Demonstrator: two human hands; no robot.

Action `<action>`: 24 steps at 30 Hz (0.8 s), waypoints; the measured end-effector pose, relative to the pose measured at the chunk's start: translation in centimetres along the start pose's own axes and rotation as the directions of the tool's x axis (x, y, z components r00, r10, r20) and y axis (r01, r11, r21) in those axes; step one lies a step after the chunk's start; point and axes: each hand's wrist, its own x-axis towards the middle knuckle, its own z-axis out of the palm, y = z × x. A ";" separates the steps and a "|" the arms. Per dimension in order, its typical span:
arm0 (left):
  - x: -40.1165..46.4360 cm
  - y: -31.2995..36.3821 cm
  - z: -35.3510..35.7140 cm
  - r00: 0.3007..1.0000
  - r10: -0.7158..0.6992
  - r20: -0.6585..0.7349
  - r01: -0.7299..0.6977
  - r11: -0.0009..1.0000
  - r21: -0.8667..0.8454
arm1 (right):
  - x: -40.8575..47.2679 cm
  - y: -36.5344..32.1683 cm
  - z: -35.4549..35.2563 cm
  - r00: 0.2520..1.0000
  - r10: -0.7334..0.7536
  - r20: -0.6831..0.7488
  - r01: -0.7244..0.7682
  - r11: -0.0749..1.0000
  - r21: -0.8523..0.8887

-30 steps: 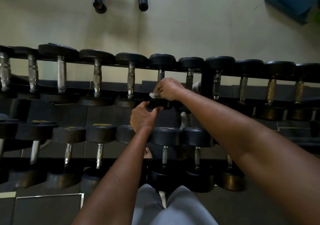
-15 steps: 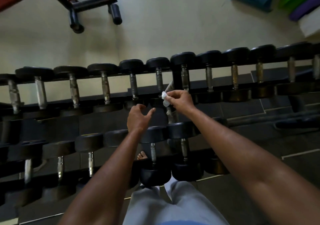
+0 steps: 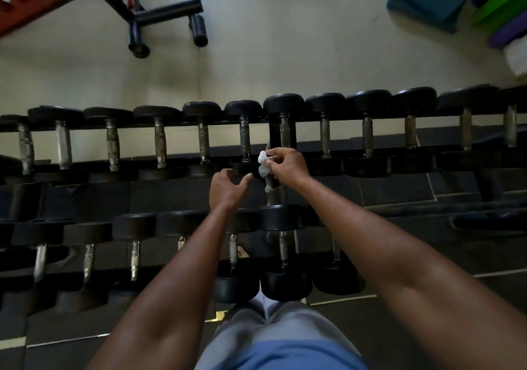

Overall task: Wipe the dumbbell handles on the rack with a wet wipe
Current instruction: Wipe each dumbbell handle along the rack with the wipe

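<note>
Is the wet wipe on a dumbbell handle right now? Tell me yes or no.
No. The right hand pinches the wet wipe in the air beside the dumbbell handle, touching no bar.

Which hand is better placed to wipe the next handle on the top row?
Right. The right hand already pinches the wet wipe, close beside a top-row handle. The left hand holds no wipe; it cups that dumbbell's near head.

A single wide-angle camera sits on the person's head, looking steeply down and forward over both forearms. It is close to the two-tier dumbbell rack, which runs across mid-frame; the pale floor lies beyond it, and the person's own legs fill the bottom edge.
</note>
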 end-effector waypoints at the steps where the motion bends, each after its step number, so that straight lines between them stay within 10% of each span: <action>1: 0.7 0.2 0.1 1.000 0.002 -0.005 -0.002 1.000 0.005 | 0.5 -0.2 0.0 1.000 -0.010 0.006 0.010 1.000 -0.026; 12: 5.5 0.8 2.0 0.987 -0.160 0.006 0.159 0.986 0.053 | 7.3 -1.9 2.5 0.979 -0.131 0.156 0.178 0.923 -0.341; 24: 6.6 0.6 2.0 0.986 -0.166 0.008 0.166 0.986 -0.005 | 10.4 -2.5 3.9 0.822 -0.307 0.480 0.565 0.547 -0.618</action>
